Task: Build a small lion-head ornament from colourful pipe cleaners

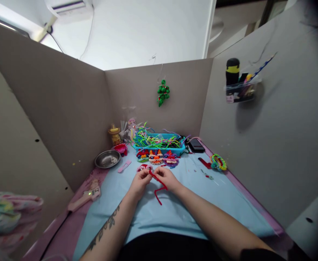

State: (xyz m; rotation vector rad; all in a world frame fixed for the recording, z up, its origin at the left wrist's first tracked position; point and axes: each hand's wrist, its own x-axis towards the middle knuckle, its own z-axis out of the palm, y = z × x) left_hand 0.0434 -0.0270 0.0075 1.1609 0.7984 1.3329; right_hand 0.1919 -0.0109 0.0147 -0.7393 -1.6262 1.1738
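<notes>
A red pipe cleaner (159,179) is pinched between the fingertips of my left hand (141,182) and my right hand (168,178). Its free end bends in a zigzag and dangles below my right hand. Just beyond my fingers lies a pink and red fuzzy piece (145,167), partly covered by my left hand. Behind it three colourful fuzzy figures stand in a row: a red and green one (142,156), an orange and white one (155,157) and a purple and pink one (171,158).
A blue basket (159,149) of pipe cleaners stands at the back. To the left are a metal bowl (107,159) with small white pieces, a pink hair clip shape (124,166) and a glue gun (85,199) with a cord. On the right lie a phone (196,145) and yellow-green loops (218,162).
</notes>
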